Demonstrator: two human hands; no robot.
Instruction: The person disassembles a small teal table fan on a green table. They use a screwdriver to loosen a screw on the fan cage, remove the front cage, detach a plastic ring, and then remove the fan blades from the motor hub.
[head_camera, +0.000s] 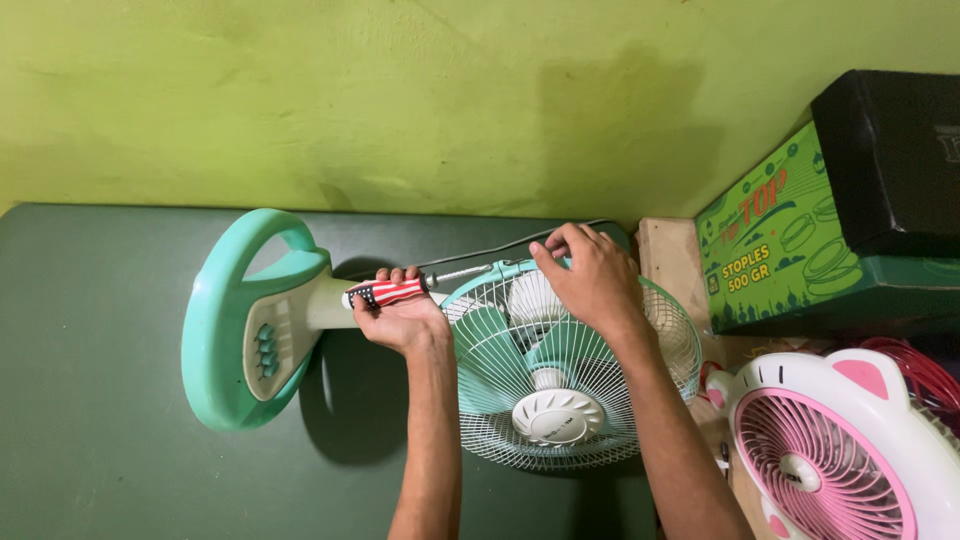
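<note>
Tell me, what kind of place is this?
Probably a small home repair corner. A teal fan lies on a dark green table, the left hand holds a screwdriver, and a pink fan waits beside it.

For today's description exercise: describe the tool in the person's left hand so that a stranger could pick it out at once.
Start at the mint-green fan lying on the dark green mat. Just above its wire grille, the left hand grips a screwdriver. Its red-and-white striped handle with a dark starred end marks it out from everything nearby.

Left hand (400, 315) fingers curled in closed grip; right hand (592, 275) spread, palm down.
</note>
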